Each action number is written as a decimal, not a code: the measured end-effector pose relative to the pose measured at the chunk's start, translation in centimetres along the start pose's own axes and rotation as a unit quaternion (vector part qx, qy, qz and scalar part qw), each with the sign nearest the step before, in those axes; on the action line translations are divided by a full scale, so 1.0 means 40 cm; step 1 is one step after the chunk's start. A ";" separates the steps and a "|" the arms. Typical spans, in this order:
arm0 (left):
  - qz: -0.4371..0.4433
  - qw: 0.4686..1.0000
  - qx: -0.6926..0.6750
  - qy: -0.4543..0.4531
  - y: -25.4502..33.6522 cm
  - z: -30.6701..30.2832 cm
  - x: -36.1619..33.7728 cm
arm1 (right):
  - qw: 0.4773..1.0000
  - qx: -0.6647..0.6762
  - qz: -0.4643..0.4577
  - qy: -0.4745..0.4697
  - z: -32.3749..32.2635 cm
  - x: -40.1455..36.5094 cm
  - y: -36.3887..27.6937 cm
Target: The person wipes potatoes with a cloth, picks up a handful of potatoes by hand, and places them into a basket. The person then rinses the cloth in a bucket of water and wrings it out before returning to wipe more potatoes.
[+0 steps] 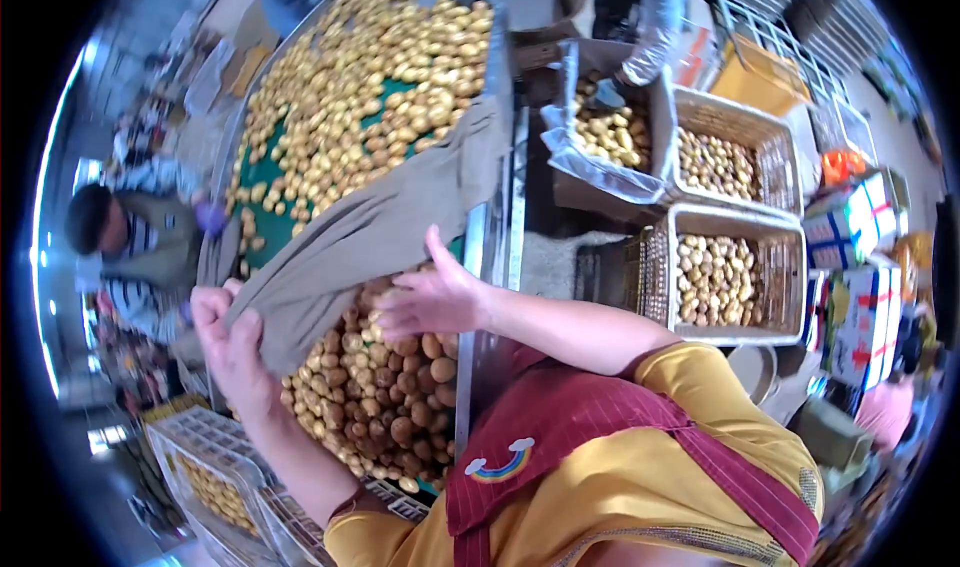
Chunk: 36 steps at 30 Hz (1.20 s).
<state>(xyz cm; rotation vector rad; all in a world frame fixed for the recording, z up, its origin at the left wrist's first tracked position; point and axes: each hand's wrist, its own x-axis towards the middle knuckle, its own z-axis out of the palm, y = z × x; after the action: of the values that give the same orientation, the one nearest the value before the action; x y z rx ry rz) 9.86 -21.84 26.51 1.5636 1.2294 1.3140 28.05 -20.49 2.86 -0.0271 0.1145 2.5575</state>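
A long sorting table [492, 267] is heaped with small round brownish-yellow produce [390, 407]. A grey cloth [370, 227] lies across the pile. My left hand [235, 352] is closed on the cloth's near edge and holds it up off the produce. My right hand [430, 297] lies flat on the pile beside the cloth's edge, fingers spread and thumb raised, holding nothing. Both arms wear yellow sleeves, and a maroon apron [580, 417] covers my front.
Two mesh crates [775, 267] [770, 137] of produce stand right of the table. Beyond them, another person's gloved hand [608, 92] reaches into a plastic-lined box [600, 172]. A person in a striped top [130, 242] works at the table's left. A white crate [200, 437] sits below.
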 end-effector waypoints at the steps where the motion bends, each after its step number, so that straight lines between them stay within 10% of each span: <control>1: -0.010 0.994 -0.088 -0.063 0.073 0.063 -0.011 | 0.996 0.003 -0.027 -0.080 0.014 -0.006 -0.017; 4: 0.001 0.971 -0.178 -0.162 0.217 0.221 -0.110 | 0.912 0.216 -0.083 -0.339 0.071 -0.078 -0.054; 6: 0.004 0.959 -0.185 -0.216 0.257 0.283 -0.188 | 0.953 0.017 -0.293 -0.079 0.161 -0.196 -0.041; 10: -0.008 0.928 -0.162 -0.336 0.256 0.367 -0.262 | 0.869 0.257 -0.408 -0.114 0.221 -0.437 -0.019; 18: -0.032 0.832 -0.097 -0.545 0.193 0.479 -0.184 | 0.718 0.116 -0.682 -0.074 0.144 -0.985 0.229; 24: 0.003 0.753 -0.075 -0.653 0.176 0.828 -0.261 | 0.651 0.255 -0.669 0.251 -0.118 -1.303 0.394; 28: 0.095 0.676 -0.077 -0.727 0.142 1.272 -0.355 | 0.700 0.174 -0.648 0.246 -0.155 -1.474 0.561; 32: 0.335 0.756 -0.019 -0.562 0.069 1.602 -0.518 | 0.683 0.172 -0.684 0.190 -0.234 -1.586 0.675; 36: 0.009 0.697 -0.115 -0.707 -0.019 1.610 -0.699 | 0.627 0.186 -0.737 0.169 -0.280 -1.620 0.728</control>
<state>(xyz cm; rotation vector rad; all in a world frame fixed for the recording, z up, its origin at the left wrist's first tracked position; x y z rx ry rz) 72.26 -45.97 5.23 1.6931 0.0185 -0.0353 66.12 -81.20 -3.23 -0.3047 0.5127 0.7894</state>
